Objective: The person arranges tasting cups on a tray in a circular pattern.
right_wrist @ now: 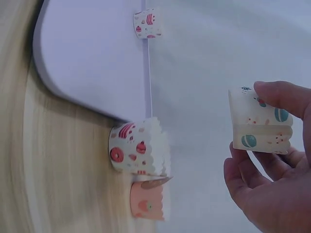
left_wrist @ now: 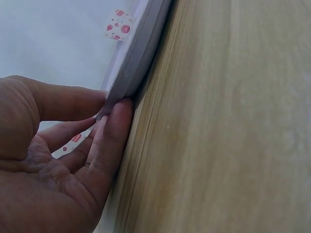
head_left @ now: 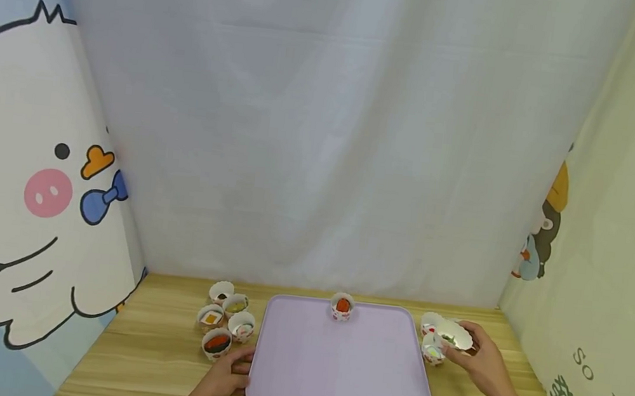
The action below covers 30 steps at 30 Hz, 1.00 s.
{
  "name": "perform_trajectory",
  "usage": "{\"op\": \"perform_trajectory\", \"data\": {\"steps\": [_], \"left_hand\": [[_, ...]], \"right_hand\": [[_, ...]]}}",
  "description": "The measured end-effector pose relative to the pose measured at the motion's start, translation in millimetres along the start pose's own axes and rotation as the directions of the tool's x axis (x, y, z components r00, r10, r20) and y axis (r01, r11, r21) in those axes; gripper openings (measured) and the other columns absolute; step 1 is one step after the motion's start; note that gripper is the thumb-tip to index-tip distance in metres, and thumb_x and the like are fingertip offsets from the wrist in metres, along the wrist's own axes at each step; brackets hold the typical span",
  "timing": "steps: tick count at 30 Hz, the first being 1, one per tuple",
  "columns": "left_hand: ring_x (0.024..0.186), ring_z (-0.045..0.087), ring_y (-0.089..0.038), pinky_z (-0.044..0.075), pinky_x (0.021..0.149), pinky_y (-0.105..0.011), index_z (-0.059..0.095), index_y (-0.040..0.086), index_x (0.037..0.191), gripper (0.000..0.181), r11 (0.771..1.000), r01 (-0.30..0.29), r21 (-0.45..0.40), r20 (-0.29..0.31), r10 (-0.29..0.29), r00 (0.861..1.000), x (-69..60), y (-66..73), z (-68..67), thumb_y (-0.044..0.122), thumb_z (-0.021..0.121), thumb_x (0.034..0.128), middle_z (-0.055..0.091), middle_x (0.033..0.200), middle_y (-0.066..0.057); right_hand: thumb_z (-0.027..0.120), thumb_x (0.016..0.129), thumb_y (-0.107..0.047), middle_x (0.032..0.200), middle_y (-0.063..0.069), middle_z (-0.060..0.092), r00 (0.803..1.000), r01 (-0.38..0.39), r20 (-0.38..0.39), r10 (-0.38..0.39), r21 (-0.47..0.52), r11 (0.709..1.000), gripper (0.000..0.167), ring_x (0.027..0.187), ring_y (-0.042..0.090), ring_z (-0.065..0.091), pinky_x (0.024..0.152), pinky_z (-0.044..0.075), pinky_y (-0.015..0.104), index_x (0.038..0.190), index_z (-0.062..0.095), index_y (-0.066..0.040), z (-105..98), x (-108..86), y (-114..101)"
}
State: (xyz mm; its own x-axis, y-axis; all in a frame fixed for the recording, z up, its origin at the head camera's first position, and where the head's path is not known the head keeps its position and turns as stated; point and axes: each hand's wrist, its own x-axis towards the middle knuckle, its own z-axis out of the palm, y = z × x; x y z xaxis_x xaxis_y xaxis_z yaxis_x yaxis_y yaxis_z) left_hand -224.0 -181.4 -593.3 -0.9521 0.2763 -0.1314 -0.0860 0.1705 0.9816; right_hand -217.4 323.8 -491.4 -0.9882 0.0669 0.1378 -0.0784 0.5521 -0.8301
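The left hand sits low, fingers apparently pinching; right hand raised, fingers curled.

Item one: white paper baking cup, round, scalloped rim, teal macarons and small red motifs printed outside; mouth up, roughly upright, raised off the table, pinched between thumb and fingers of the right hand; something greenish inside, too small to identify. Item two: lilac rectangular tray, rounded corners, low raised rim; lying flat, just right of the left hand, whose thumb and fingertips grip its side edge.
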Motion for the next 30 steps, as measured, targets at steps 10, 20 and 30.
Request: {"op": "perform_trajectory", "data": {"steps": [10, 20, 30], "left_hand": [[0.097, 0.064, -0.018, 0.058, 0.068, -0.036, 0.036, -0.012, 0.142, 0.07, 1.0, -0.008, -0.005, 0.005, 0.008, 1.0, -1.2, -2.2, -0.1, -0.012, 0.056, 0.075, 0.048, 0.127, -0.034], [0.098, 0.063, -0.02, 0.058, 0.069, -0.038, 0.034, -0.013, 0.143, 0.071, 1.0, 0.004, -0.009, 0.005, -0.004, 1.0, -2.1, -1.6, -0.8, -0.013, 0.056, 0.0759, 0.047, 0.129, -0.035], [0.099, 0.063, -0.019, 0.058, 0.07, -0.036, 0.035, -0.012, 0.143, 0.07, 1.0, -0.003, -0.004, 0.014, 0.003, 1.0, -1.8, 0.1, -0.7, -0.012, 0.057, 0.077, 0.047, 0.131, -0.035]], "right_hand": [[0.076, 0.085, -0.022, 0.127, 0.021, 0.059, 0.998, -0.019, 0.053, 0.016, 0.052, 0.998, 0.065, 0.095, 0.009, 0.06, 0.074, 0.052, 0.021, 0.138, 0.045, -0.001, 26.2, 14.1, -14.9], [0.078, 0.082, -0.016, 0.129, 0.026, 0.057, 0.996, -0.05, 0.083, 0.041, 0.109, 0.993, 0.066, 0.096, 0.018, 0.062, 0.07, 0.053, 0.023, 0.137, 0.045, 0.001, 55.3, 25.8, -24.6], [0.078, 0.082, -0.015, 0.13, 0.023, 0.057, 0.994, -0.078, 0.084, 0.068, 0.111, 0.991, 0.065, 0.108, 0.028, 0.06, 0.077, 0.05, 0.025, 0.137, 0.046, 0.0, 82.6, 41.4, -25.3]]}}
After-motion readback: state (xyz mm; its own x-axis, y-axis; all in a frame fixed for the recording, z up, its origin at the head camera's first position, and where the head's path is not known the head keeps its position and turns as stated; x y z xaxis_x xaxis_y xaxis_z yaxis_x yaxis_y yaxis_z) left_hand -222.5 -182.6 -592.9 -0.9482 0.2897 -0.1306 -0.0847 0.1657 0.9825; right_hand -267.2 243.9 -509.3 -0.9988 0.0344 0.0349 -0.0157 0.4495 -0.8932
